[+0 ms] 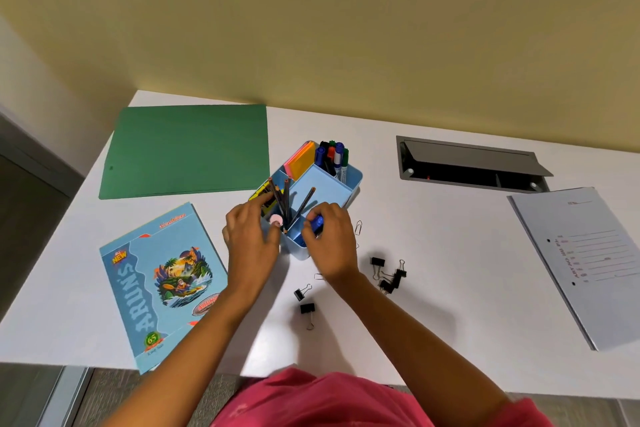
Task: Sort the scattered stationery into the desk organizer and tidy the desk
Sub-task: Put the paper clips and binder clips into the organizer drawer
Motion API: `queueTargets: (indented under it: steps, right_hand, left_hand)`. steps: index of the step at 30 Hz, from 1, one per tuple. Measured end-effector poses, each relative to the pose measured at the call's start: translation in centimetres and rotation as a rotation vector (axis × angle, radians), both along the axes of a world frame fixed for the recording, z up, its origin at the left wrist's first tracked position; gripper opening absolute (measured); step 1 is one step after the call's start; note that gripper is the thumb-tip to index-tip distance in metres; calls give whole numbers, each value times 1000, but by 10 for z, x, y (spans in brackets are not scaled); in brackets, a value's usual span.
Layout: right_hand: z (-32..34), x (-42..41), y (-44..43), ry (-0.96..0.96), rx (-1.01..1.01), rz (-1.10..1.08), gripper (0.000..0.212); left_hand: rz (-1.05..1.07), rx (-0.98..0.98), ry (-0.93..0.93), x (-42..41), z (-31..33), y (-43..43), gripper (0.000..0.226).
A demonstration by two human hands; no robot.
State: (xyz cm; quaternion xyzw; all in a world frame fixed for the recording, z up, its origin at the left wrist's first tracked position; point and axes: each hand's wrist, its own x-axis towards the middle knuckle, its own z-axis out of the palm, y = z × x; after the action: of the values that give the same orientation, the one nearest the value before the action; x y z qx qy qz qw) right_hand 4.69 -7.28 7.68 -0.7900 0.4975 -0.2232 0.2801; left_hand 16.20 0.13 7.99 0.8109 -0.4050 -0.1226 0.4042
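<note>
A light blue desk organizer (pixel 341 184) stands mid-desk. It holds dark pencils (pixel 286 201), markers (pixel 335 158) and orange and pink sticky notes (pixel 300 159). My left hand (pixel 251 239) is at the organizer's front left corner and pinches a small pink round thing (pixel 276 219) over a front compartment. At the front right corner, my right hand (pixel 330 241) grips a small blue object (pixel 317 224). Black binder clips lie loose on the desk, some (pixel 388 274) right of my right wrist and two (pixel 304 300) between my forearms. A paper clip (pixel 358 227) lies beside my right hand.
A green folder (pixel 187 151) lies at the back left. A blue notebook (pixel 159 284) sits at the front left. A grey lined folder (pixel 585 263) lies at the right. An open cable hatch (pixel 471 165) is set in the desk behind it. The wall is just past the desk.
</note>
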Motion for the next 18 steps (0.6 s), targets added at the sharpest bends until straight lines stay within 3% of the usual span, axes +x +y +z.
queueTargets:
  steps: [5,12,18]
  right_hand:
    - [-2,3,-2,-10,5,-3,17]
    - [6,-1,-4,-41,-126,-54,32]
    - [18,-13,0,-245,-243,-149,29]
  left_hand:
    - [-24,47,83,-3,4,-10,67]
    - [-154,130,24,-1,-5,-26,79]
    - [-178,113,-62,-6,-16,-46,58]
